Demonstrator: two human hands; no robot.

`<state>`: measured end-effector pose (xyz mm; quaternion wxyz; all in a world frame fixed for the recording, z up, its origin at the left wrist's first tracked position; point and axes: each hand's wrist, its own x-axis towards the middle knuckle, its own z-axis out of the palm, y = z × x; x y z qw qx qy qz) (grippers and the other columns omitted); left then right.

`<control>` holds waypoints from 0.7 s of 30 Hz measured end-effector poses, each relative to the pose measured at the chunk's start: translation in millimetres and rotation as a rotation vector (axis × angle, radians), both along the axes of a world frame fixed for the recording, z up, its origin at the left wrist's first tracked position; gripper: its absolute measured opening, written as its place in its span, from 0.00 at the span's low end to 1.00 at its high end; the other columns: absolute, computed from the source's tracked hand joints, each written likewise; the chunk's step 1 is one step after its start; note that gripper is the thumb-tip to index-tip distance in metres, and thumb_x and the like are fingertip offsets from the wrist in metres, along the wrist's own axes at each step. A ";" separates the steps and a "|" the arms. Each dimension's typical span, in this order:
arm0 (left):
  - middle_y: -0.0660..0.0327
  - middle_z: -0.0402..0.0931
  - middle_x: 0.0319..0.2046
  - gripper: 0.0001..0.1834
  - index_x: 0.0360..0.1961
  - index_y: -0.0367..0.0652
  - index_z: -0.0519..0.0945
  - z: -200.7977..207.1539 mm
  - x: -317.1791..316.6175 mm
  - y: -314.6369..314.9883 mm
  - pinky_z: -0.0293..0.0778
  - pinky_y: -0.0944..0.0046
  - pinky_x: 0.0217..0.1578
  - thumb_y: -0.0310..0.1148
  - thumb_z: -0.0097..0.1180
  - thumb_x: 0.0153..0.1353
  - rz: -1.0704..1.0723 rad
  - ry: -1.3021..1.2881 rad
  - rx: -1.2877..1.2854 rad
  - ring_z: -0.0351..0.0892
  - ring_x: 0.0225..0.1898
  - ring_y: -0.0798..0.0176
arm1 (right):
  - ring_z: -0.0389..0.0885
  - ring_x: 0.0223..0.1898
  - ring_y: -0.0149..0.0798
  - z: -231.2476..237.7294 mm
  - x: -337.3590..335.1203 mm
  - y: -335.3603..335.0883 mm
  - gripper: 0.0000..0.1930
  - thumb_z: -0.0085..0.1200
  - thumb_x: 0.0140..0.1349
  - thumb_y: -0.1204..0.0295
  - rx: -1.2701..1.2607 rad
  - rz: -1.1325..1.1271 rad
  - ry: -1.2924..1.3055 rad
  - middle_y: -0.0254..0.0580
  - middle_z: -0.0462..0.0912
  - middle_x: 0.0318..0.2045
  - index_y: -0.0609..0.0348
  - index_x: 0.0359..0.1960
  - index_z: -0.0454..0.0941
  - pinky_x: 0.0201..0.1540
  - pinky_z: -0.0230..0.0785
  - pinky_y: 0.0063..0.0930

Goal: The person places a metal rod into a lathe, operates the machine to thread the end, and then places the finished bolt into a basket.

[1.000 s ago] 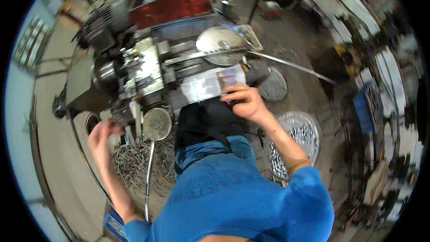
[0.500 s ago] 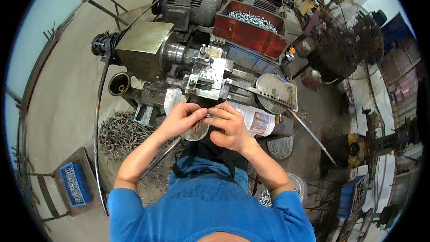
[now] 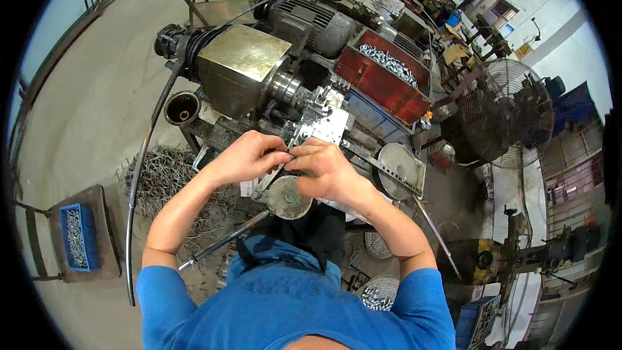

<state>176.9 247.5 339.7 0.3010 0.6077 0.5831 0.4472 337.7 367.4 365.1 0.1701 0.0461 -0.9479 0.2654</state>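
Both my hands meet in front of the machine's metal clamp block (image 3: 327, 126). The fingers of my left hand (image 3: 249, 157) are pinched together, their tips against those of my right hand (image 3: 327, 168). My right fingers are bent and closed at the same spot. Whatever lies between the fingertips is too small and covered to name. Just below them sits a round grey metal plate (image 3: 289, 198). A lever with a metal rod handle (image 3: 223, 241) slants down to the left from beside it. The spindle (image 3: 285, 87) is beyond my hands.
Behind the block stand a red bin (image 3: 363, 76) of shiny metal parts and an electric motor (image 3: 317, 24). A tangle of thin metal pieces (image 3: 159, 181) covers the floor at left, near a long dark bar (image 3: 142, 162). A caged fan (image 3: 508, 113) stands at right.
The whole view has turned and shifted. My hands, still together, are nearer the clamp block, and more of the round plate shows below them.
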 end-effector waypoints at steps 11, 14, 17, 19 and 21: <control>0.61 0.74 0.17 0.12 0.26 0.33 0.76 -13.0 -12.5 6.7 0.69 0.70 0.22 0.32 0.52 0.60 0.030 -0.315 -0.008 0.73 0.19 0.72 | 0.72 0.30 0.49 4.0 -22.7 3.8 0.08 0.50 0.34 0.74 0.106 -0.017 -0.014 0.45 0.74 0.22 0.62 0.19 0.76 0.34 0.67 0.40; 0.63 0.74 0.18 0.10 0.28 0.32 0.76 -16.9 -17.7 8.4 0.70 0.71 0.22 0.30 0.52 0.60 0.011 -0.411 -0.007 0.73 0.20 0.72 | 0.72 0.30 0.50 7.0 -28.7 5.1 0.07 0.51 0.34 0.74 0.150 0.014 0.029 0.44 0.73 0.21 0.63 0.19 0.76 0.33 0.67 0.40; 0.63 0.75 0.20 0.10 0.33 0.31 0.76 -9.8 -28.8 2.9 0.71 0.70 0.24 0.30 0.52 0.59 0.070 -0.348 0.027 0.73 0.21 0.72 | 0.72 0.30 0.50 7.2 -40.7 18.4 0.08 0.51 0.35 0.72 0.159 0.065 -0.015 0.44 0.75 0.23 0.61 0.20 0.77 0.34 0.68 0.41; 0.62 0.75 0.21 0.11 0.37 0.31 0.75 3.3 -46.8 -13.9 0.71 0.70 0.25 0.30 0.52 0.59 0.203 -0.267 -0.010 0.74 0.22 0.72 | 0.73 0.33 0.49 6.6 -51.3 36.7 0.12 0.52 0.35 0.71 0.294 0.032 -0.089 0.45 0.78 0.27 0.61 0.25 0.80 0.37 0.69 0.39; 0.62 0.75 0.21 0.11 0.37 0.31 0.75 0.3 -74.7 -39.5 0.71 0.70 0.24 0.30 0.52 0.59 0.347 -0.180 -0.006 0.73 0.22 0.72 | 0.74 0.35 0.49 2.8 -68.3 55.7 0.15 0.53 0.35 0.70 0.413 -0.055 -0.172 0.45 0.79 0.30 0.60 0.28 0.82 0.39 0.70 0.38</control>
